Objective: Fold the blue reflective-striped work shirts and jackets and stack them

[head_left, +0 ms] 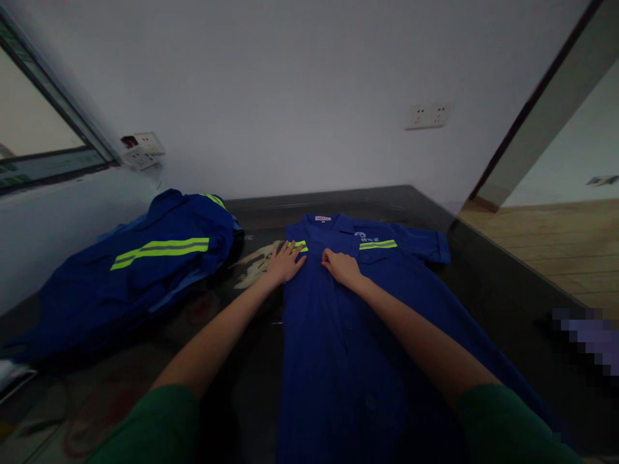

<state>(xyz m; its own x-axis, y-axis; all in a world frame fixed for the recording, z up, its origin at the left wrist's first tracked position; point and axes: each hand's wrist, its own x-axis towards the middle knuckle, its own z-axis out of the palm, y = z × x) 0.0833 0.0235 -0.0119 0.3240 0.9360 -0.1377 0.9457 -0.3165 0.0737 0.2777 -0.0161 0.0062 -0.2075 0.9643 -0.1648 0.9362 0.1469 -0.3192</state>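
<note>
Head view. Light dim, near part of the scene dark.

Blue shirt (319,309) lies front up on the dark tabletop (483,283). Collar (323,222) points to the far edge, by the wall (290,96); body runs down toward me and out of the bottom of the view. One short sleeve (425,245) stretches out toward the tabletop's right edge. On the opposite side the cloth ends in a nearly straight line, no sleeve showing there. Yellow-green stripe (378,245) across the chest on the right, pale lettering just above it. Buttons down the front.

My left hand (285,263) is palm down at the shirt's left border, fingers apart, reaching over the shorter piece of stripe on that side. My right hand (342,267) is on the front below the collar, fingers curled in and together, tips near the opening. They may have a bit of cloth between them; too dim to be certain.

Second blue garment (145,264) heaped loosely along the tabletop's left side, well apart from the shirt, its own bright stripe facing up. Between the two, a pale printed patch (256,265) on the tabletop, just beside my left hand.

Wall beyond the far edge: double socket (425,116) at right, more sockets (142,149) in the left corner near the window (39,109). Wooden floor (556,238) past the right edge. My green sleeves (149,425) show at the bottom.
</note>
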